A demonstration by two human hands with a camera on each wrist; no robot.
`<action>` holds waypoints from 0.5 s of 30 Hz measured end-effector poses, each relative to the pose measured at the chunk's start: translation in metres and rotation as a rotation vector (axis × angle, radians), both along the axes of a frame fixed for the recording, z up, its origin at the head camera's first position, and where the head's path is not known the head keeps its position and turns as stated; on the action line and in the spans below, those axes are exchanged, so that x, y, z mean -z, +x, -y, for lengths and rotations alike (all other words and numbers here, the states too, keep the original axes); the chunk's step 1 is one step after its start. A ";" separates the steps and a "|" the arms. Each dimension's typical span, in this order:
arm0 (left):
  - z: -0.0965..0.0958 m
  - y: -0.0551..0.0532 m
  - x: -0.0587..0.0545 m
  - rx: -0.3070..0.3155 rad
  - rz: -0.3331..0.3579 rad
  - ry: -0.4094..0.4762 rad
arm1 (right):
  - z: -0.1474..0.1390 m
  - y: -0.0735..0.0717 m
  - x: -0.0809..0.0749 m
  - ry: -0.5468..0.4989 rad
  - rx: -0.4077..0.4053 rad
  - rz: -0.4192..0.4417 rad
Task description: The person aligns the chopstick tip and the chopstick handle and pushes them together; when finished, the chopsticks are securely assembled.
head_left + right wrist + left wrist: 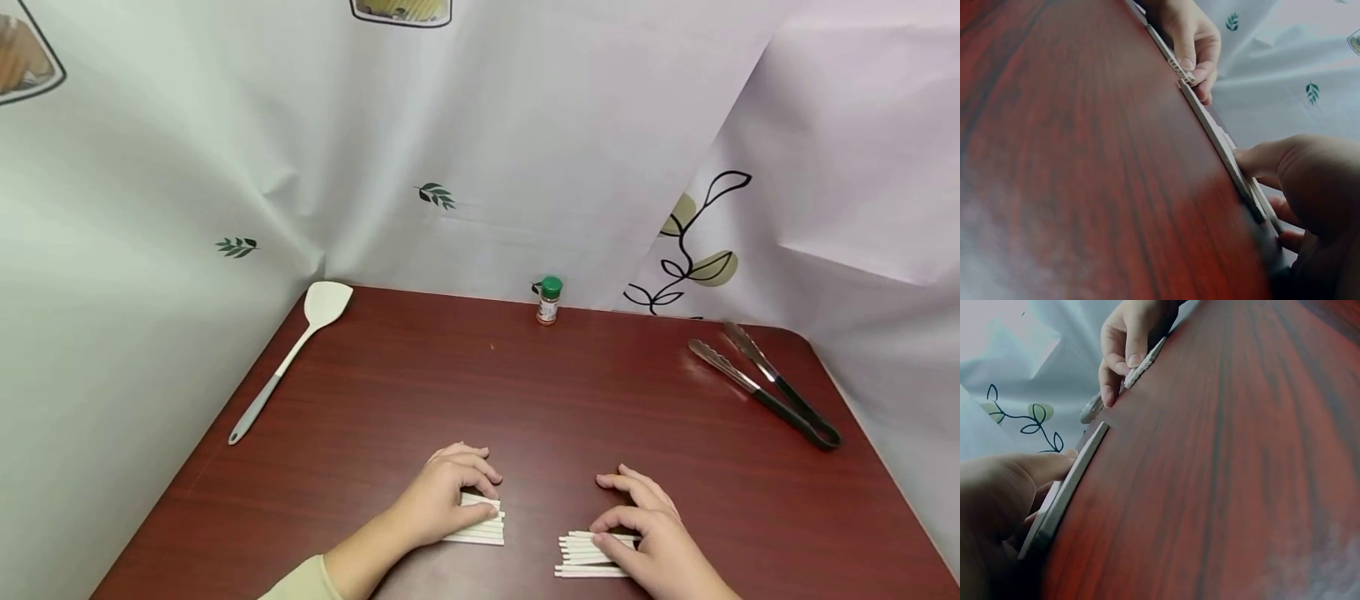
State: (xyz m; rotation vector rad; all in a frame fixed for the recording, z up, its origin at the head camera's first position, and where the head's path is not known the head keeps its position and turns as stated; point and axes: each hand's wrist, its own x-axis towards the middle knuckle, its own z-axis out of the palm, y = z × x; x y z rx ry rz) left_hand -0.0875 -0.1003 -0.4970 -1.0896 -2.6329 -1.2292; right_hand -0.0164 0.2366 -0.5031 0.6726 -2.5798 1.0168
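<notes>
Two flat bundles of thin white sticks lie side by side on the table with a gap between them. My left hand (448, 492) is over the left sticks (480, 533), thumb on top and bent index finger at the far side. My right hand (651, 533) holds the right sticks (581, 557) between thumb and bent index finger, other fingers reaching farther out. Two right sticks lie slightly apart at the near side. In the left wrist view the thumb meets the edge of the sticks (1072, 481). The right wrist view shows the right thumb against its sticks (1216, 137).
A white spatula (322, 304) with a grey handle lies along the table's left edge. At the back stands a small spice jar (549, 302) with a green lid. Metal tongs (765, 387) with black handles lie spread at the right. White patterned sheeting (487, 125) surrounds the table.
</notes>
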 end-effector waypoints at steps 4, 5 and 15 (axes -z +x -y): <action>0.002 0.000 -0.001 -0.006 0.033 0.007 | 0.005 -0.001 -0.001 -0.009 0.029 0.014; 0.002 0.000 -0.001 -0.004 0.037 0.008 | 0.005 -0.001 -0.002 -0.010 0.037 0.013; 0.004 -0.007 0.002 0.017 -0.022 0.095 | 0.006 -0.015 -0.006 -0.025 0.095 -0.020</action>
